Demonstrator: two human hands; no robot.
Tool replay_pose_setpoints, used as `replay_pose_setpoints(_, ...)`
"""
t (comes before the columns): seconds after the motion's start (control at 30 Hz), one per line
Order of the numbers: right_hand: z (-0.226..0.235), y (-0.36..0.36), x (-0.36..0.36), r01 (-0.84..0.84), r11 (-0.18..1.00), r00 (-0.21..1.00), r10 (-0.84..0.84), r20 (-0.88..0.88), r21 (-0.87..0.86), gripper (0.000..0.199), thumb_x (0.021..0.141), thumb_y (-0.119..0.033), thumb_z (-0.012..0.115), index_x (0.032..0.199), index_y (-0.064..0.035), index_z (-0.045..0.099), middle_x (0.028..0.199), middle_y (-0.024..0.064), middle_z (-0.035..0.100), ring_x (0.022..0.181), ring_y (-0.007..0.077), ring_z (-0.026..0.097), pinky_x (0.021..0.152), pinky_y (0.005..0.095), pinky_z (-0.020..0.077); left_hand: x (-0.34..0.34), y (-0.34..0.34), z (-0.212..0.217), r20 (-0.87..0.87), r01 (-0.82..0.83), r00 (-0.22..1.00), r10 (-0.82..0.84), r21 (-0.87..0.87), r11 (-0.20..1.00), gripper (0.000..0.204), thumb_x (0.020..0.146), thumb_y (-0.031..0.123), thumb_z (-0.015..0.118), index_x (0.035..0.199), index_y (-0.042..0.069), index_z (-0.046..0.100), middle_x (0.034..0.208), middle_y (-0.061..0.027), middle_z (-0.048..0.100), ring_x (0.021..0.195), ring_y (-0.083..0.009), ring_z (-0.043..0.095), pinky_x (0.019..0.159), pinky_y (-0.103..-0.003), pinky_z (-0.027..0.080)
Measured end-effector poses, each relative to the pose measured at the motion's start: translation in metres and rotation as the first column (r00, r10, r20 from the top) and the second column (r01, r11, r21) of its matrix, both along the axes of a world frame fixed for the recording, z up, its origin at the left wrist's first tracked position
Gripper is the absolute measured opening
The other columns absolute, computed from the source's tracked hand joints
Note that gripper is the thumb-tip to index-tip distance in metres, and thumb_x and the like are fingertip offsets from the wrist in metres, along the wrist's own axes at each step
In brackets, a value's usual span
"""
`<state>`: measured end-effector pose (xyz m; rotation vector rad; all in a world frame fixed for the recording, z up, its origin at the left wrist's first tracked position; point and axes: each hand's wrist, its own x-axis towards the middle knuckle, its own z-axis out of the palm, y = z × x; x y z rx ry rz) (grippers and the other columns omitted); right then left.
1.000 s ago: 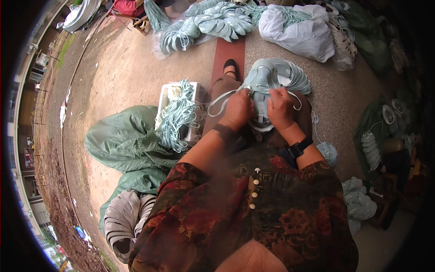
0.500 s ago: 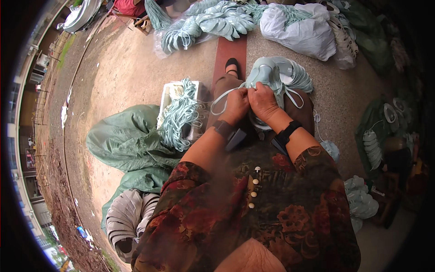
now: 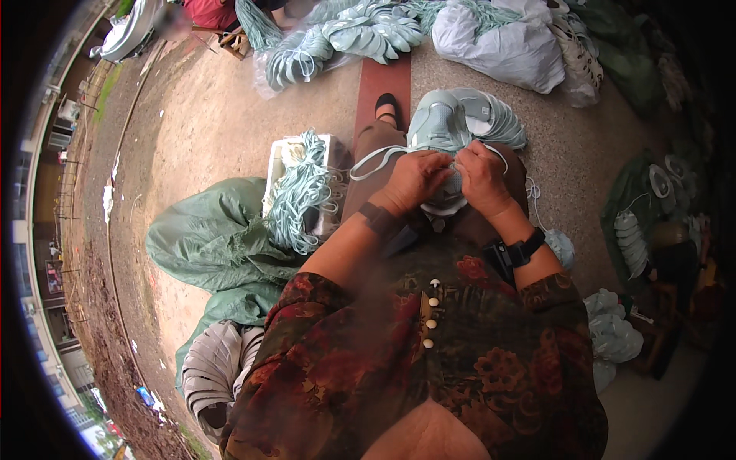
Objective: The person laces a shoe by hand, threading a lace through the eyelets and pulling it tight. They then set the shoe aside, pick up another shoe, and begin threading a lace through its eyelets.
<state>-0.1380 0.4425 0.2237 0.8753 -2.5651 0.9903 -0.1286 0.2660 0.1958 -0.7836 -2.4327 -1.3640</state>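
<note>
A pale blue-green shoe upper (image 3: pixel 438 123) rests on my lap, with a stack of similar uppers (image 3: pixel 500 125) beside it on my right thigh. My left hand (image 3: pixel 418 180) is pinched over the upper's lacing area, and a pale shoelace (image 3: pixel 376 162) loops out to its left. Just beside it, my right hand (image 3: pixel 481 175) is closed too, with lace curving around its far side. Both hands appear to grip the shoelace, though the fingers cover most of what lies between them.
At my left stands a white box (image 3: pixel 331 153) piled with pale blue laces (image 3: pixel 303 195), next to green sacks (image 3: pixel 211 230). Grey uppers (image 3: pixel 211 368) lie nearer me. More uppers (image 3: pixel 372 34) and a white bag (image 3: pixel 498 46) lie ahead. Bundles in a green sack (image 3: pixel 632 238) sit at right.
Both hands have come nearer to me and shifted right along the upper. They were pinched together at its middle and are now slightly apart. The lace loop on the left has flattened.
</note>
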Motion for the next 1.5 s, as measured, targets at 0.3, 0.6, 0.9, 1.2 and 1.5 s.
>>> replay_pose_setpoints(0.3,-0.046,-0.001,-0.014,0.271,0.946,0.957,-0.284,0.051,0.178,0.007,0.073,-0.004,0.059,0.076,0.0006,0.055,0.074,0.0221,0.055,0.074,0.0376,0.056,0.069,0.0459,0.0457,-0.004,0.017,0.007,0.109,-0.239,0.962,0.249,-0.094,0.966,0.009,0.081,0.011,0.057,0.087,0.009,0.064,0.070,-0.0151,0.062,0.068,-0.0338,0.062,0.059,-0.042,0.048)
replay_pose_setpoints(0.6,-0.065,0.009,-0.023,0.291,0.949,0.945,-0.265,0.192,-0.122,0.004,0.072,-0.004,0.058,0.075,-0.0014,0.057,0.074,0.0222,0.056,0.073,0.0395,0.056,0.064,0.0469,0.0449,-0.034,0.041,-0.005,-0.064,-0.157,0.987,0.144,-0.503,0.850,0.009,0.074,0.013,0.061,0.077,0.006,0.065,0.073,-0.0107,0.061,0.071,-0.0319,0.062,0.061,-0.038,0.050)
replay_pose_setpoints(0.9,-0.038,0.009,-0.010,0.077,0.985,0.994,-0.089,-0.070,-0.157,0.014,0.067,-0.004,0.066,0.080,-0.0054,0.061,0.094,0.0174,0.058,0.076,0.0354,0.059,0.065,0.0411,0.0475,0.008,-0.033,-0.005,0.400,0.101,0.905,-0.146,0.131,0.986,0.007,0.080,0.007,0.065,0.081,0.000,0.065,0.073,-0.0050,0.062,0.069,-0.0117,0.056,0.066,-0.027,0.045)
replay_pose_setpoints(1.2,-0.013,0.004,0.009,-0.177,0.949,0.961,0.224,0.161,-0.263,0.002,0.076,-0.003,0.060,0.078,-0.0036,0.061,0.070,0.0159,0.059,0.070,0.0367,0.059,0.060,0.0387,0.0484,0.007,-0.026,0.001,0.322,0.006,0.946,-0.035,0.092,0.996,0.011,0.085,0.006,0.061,0.093,-0.001,0.061,0.078,-0.0089,0.064,0.074,-0.0150,0.061,0.070,-0.029,0.048)
replay_pose_setpoints(1.5,-0.025,0.021,0.015,0.222,0.844,0.758,0.165,0.630,-0.489,0.016,0.084,-0.004,0.058,0.069,-0.0009,0.058,0.053,-0.0012,0.050,0.048,0.0046,0.045,0.044,0.0223,0.0350,0.002,-0.010,0.001,0.118,-0.234,0.952,0.284,-0.322,0.917,0.006,0.077,0.010,0.063,0.080,0.004,0.063,0.074,-0.0141,0.064,0.066,-0.0299,0.063,0.058,-0.037,0.049)
